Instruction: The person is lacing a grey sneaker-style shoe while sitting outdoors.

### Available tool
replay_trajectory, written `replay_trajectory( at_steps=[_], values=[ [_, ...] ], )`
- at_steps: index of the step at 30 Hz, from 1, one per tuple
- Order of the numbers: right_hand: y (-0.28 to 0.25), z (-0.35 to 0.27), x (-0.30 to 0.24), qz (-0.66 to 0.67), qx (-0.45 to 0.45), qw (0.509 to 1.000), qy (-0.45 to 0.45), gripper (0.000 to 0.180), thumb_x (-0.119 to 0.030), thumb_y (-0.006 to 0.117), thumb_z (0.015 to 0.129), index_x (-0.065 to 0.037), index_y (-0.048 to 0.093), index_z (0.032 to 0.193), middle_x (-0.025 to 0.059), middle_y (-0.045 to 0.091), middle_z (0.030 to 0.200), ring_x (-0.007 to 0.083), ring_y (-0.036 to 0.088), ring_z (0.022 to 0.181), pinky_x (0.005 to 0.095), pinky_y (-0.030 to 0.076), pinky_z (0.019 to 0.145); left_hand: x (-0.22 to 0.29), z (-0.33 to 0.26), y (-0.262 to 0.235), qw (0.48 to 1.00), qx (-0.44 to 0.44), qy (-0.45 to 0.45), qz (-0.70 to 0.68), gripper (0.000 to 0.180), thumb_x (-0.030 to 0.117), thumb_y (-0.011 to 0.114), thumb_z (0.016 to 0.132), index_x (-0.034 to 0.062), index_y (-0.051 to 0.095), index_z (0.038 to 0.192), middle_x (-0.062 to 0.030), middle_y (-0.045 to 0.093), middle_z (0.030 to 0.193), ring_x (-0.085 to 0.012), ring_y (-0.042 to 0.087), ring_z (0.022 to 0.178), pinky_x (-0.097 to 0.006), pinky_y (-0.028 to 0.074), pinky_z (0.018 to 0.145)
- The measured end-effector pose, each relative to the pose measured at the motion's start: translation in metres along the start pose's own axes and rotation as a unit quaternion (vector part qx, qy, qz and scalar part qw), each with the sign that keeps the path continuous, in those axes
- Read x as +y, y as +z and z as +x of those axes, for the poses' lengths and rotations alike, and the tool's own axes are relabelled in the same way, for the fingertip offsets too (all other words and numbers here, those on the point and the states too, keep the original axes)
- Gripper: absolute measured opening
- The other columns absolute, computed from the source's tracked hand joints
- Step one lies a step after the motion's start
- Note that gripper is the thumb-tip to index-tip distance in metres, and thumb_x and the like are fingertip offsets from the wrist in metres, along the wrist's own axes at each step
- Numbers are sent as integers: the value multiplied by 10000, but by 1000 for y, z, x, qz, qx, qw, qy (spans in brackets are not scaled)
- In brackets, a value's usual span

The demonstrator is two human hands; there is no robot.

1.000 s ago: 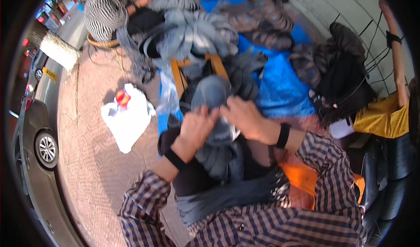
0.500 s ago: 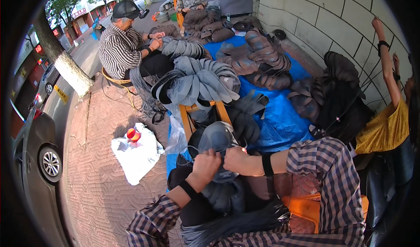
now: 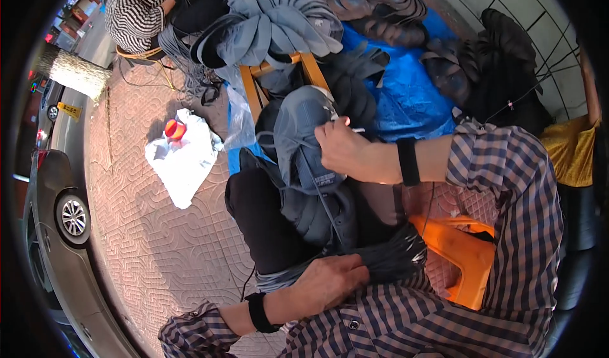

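Observation:
My right hand (image 3: pixel 346 150) pinches the grey cap (image 3: pixel 303 136) that rests on my lap, thumb and fingers closed on its fabric, with a thin pale object, too small to identify, sticking out between the fingertips. A dark cord (image 3: pixel 320 196) runs down from the cap. My left hand (image 3: pixel 330 280) lies low against my waist, fingers curled over a bundle of dark cords (image 3: pixel 390 261) on my thigh. More grey caps (image 3: pixel 311 215) are piled on my lap under the held one.
A wooden stool (image 3: pixel 257 88) stands ahead with grey caps (image 3: pixel 273 28) heaped on it. Dark caps lie on a blue tarp (image 3: pixel 406 98). A person in a striped shirt (image 3: pixel 136 15) sits far left. A white bag (image 3: pixel 184 158) lies on the pavement; a car (image 3: pixel 54 231) is parked left. Orange stool (image 3: pixel 463 256) beside me.
My left hand has left the cap and dropped to the cord bundle at my waist. My right hand stays on the cap. The view has tilted downward.

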State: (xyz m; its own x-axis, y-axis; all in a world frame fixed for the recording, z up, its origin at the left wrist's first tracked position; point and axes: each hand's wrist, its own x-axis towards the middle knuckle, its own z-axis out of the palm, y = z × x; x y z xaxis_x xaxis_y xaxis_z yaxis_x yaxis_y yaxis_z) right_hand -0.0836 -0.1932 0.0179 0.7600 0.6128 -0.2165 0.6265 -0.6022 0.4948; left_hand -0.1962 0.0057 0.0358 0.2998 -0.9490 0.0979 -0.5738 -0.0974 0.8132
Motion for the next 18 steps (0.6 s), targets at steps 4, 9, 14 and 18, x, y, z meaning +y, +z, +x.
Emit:
replay_trajectory(
  at_steps=[4,9,14,18],
  values=[
    [25,-2,19,292,118,940,133,375,-103,682,715,-76,525,1055,103,584,937,305,604,896,449,460,723,-23,17,-15,975,107,-192,-45,301,99,693,772,94,567,1045,-119,587,910,-302,628,748,-400,519,653],
    [40,-2,21,491,140,822,251,305,-25,541,793,-82,466,1084,130,628,881,351,630,855,450,480,709,-86,69,-19,885,321,-220,-257,333,57,538,895,-34,494,1212,-97,569,887,-171,623,735,-284,522,664],
    [50,-14,25,516,239,801,186,294,2,543,780,-68,499,1062,126,600,783,317,633,755,419,480,631,-101,104,-19,847,383,-253,-269,322,148,467,957,-61,508,1199,-92,609,711,-145,633,689,-291,500,603],
    [61,-18,9,573,215,764,204,281,-40,585,797,-73,517,1068,160,645,855,331,655,826,411,510,689,-121,100,-9,841,366,-293,-271,301,186,526,937,-70,593,1079,-99,651,742,-161,677,594,-258,522,555]
  ],
)
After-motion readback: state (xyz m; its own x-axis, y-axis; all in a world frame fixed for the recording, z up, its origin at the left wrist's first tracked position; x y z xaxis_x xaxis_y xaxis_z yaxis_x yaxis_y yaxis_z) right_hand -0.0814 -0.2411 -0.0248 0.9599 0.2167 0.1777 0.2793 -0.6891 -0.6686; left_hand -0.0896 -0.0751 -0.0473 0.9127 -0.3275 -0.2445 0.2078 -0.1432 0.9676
